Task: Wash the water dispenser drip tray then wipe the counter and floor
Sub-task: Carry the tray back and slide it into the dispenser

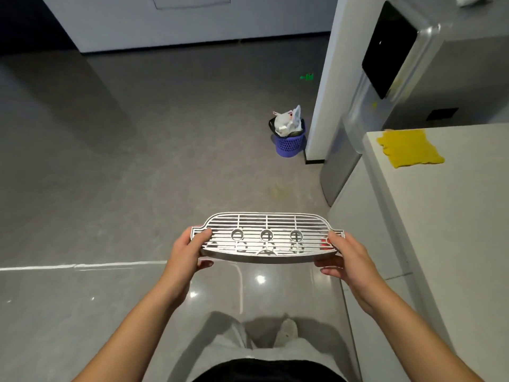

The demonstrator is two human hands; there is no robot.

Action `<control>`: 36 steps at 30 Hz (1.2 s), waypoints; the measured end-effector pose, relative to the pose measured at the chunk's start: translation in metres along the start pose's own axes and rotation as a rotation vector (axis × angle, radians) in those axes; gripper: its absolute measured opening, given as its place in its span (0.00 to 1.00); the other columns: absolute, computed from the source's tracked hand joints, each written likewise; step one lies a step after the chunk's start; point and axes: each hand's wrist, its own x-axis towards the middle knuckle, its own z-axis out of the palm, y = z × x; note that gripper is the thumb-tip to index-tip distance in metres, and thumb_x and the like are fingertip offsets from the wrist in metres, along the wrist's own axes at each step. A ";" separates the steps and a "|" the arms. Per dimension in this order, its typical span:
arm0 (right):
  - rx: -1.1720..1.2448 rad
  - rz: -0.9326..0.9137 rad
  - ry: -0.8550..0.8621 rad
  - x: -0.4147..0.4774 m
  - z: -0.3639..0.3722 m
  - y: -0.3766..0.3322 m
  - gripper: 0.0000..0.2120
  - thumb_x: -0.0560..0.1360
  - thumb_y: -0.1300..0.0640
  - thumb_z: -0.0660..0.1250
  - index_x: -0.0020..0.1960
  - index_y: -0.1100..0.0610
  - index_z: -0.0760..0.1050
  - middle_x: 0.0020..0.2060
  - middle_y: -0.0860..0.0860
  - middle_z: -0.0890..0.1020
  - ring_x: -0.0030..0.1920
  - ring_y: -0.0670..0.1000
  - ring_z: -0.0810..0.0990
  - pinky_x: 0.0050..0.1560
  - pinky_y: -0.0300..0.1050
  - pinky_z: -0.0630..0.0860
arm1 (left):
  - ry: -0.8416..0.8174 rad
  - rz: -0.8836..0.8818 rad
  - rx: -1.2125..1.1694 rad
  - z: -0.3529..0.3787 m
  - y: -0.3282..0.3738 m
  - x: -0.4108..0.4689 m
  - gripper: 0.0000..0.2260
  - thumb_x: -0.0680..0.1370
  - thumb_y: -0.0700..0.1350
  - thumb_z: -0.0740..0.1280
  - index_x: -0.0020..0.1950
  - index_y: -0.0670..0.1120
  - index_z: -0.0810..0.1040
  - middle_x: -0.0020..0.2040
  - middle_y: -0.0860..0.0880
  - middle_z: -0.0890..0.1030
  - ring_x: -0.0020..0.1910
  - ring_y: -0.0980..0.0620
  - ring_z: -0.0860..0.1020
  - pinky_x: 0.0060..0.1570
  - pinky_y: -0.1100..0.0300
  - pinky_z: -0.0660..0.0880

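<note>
The tray (266, 238) is held level in the air above the floor (110, 175), in front of the person's body. Its long axis runs left to right across the view, grille side up, with the curved, wider edge toward the person and the flat tabbed ends at the sides. Three round openings sit in a row along the middle of the grille.

The left hand (187, 255) clamps the tray's left end, thumb on top of the grille and fingers underneath. The right hand (344, 260) clamps the right end the same way (its fingertips show below the rim).

The tray's underside is hidden, and both palms cover the end tabs in part. A small red mark near the right thumb is too small to make out.

To the right stands the dispenser (380, 78), blurred and partly hidden behind the counter (454, 216), which is cut off by the right edge. A yellow cloth (407, 147) lies on the counter's far corner. A purple bin (290, 142) stuffed with white rubbish sits on the floor just beside a white pillar (330, 92).
</note>
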 end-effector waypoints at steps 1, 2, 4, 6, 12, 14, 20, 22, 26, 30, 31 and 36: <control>0.008 0.000 0.003 0.013 0.003 -0.008 0.11 0.83 0.46 0.62 0.58 0.48 0.80 0.49 0.52 0.89 0.46 0.56 0.89 0.39 0.44 0.81 | -0.004 0.002 -0.005 0.000 0.007 0.014 0.06 0.82 0.50 0.66 0.54 0.52 0.82 0.45 0.53 0.87 0.36 0.59 0.81 0.43 0.55 0.77; 0.016 -0.001 0.008 0.025 0.007 -0.016 0.11 0.83 0.45 0.63 0.58 0.48 0.81 0.50 0.52 0.89 0.46 0.56 0.89 0.39 0.44 0.81 | -0.015 0.005 -0.005 0.000 0.016 0.030 0.06 0.82 0.51 0.66 0.54 0.53 0.83 0.46 0.52 0.87 0.36 0.59 0.81 0.43 0.55 0.77; 0.021 -0.003 0.019 0.052 0.014 -0.032 0.12 0.83 0.45 0.63 0.58 0.49 0.81 0.50 0.52 0.89 0.47 0.57 0.88 0.42 0.46 0.82 | -0.043 0.011 -0.001 0.000 0.031 0.066 0.07 0.81 0.52 0.66 0.55 0.53 0.83 0.48 0.51 0.88 0.38 0.58 0.81 0.42 0.56 0.78; 0.025 -0.003 0.038 0.080 0.023 -0.046 0.12 0.83 0.45 0.63 0.59 0.50 0.81 0.50 0.52 0.89 0.48 0.57 0.88 0.45 0.49 0.81 | -0.075 0.004 0.000 0.001 0.047 0.107 0.09 0.80 0.54 0.67 0.56 0.53 0.83 0.47 0.52 0.87 0.38 0.58 0.81 0.42 0.56 0.78; 0.154 0.021 0.130 0.159 0.046 -0.101 0.10 0.81 0.48 0.66 0.56 0.51 0.83 0.53 0.58 0.87 0.45 0.57 0.87 0.50 0.54 0.79 | -0.230 0.020 -0.002 0.012 0.112 0.231 0.11 0.73 0.58 0.69 0.52 0.56 0.84 0.44 0.55 0.86 0.38 0.60 0.80 0.43 0.55 0.76; 0.197 0.046 0.157 0.182 0.051 -0.120 0.09 0.80 0.47 0.68 0.54 0.49 0.84 0.55 0.59 0.87 0.46 0.59 0.87 0.51 0.54 0.78 | -0.294 0.024 0.020 0.019 0.138 0.271 0.10 0.74 0.57 0.69 0.52 0.58 0.84 0.45 0.55 0.86 0.37 0.61 0.79 0.43 0.55 0.75; 0.338 0.072 0.266 0.243 0.062 -0.160 0.13 0.81 0.48 0.67 0.59 0.55 0.80 0.54 0.61 0.87 0.43 0.58 0.88 0.39 0.45 0.83 | -0.445 0.033 0.095 0.051 0.212 0.372 0.08 0.75 0.56 0.68 0.51 0.59 0.84 0.47 0.56 0.86 0.38 0.62 0.80 0.44 0.55 0.75; 0.350 0.071 0.294 0.260 0.063 -0.171 0.13 0.82 0.48 0.65 0.60 0.57 0.78 0.52 0.60 0.88 0.43 0.57 0.88 0.41 0.47 0.82 | -0.470 0.009 0.108 0.066 0.229 0.401 0.08 0.75 0.56 0.69 0.51 0.59 0.85 0.47 0.56 0.86 0.38 0.61 0.80 0.44 0.56 0.75; 0.410 0.040 0.331 0.301 0.058 -0.194 0.14 0.82 0.51 0.63 0.61 0.61 0.76 0.53 0.61 0.85 0.47 0.59 0.84 0.51 0.54 0.77 | -0.528 -0.026 0.126 0.103 0.258 0.461 0.08 0.74 0.56 0.70 0.51 0.58 0.85 0.49 0.55 0.87 0.42 0.57 0.81 0.44 0.57 0.74; 0.440 -0.006 0.447 0.354 0.043 -0.213 0.14 0.84 0.54 0.61 0.63 0.62 0.76 0.53 0.64 0.84 0.47 0.61 0.85 0.50 0.55 0.77 | -0.570 -0.041 0.138 0.147 0.287 0.515 0.09 0.75 0.55 0.71 0.54 0.57 0.83 0.51 0.53 0.86 0.44 0.55 0.80 0.45 0.56 0.74; 0.451 -0.008 0.469 0.368 0.039 -0.217 0.14 0.84 0.54 0.61 0.64 0.62 0.76 0.54 0.64 0.85 0.47 0.61 0.85 0.52 0.57 0.78 | -0.581 -0.048 0.144 0.159 0.295 0.527 0.09 0.75 0.55 0.72 0.54 0.56 0.83 0.51 0.53 0.86 0.44 0.55 0.80 0.45 0.56 0.75; 0.567 0.022 0.539 0.432 0.009 -0.228 0.14 0.84 0.54 0.63 0.64 0.61 0.76 0.57 0.63 0.85 0.51 0.63 0.85 0.65 0.67 0.75 | -0.598 -0.126 0.173 0.227 0.326 0.589 0.08 0.78 0.51 0.72 0.56 0.54 0.79 0.48 0.54 0.85 0.37 0.59 0.80 0.44 0.58 0.75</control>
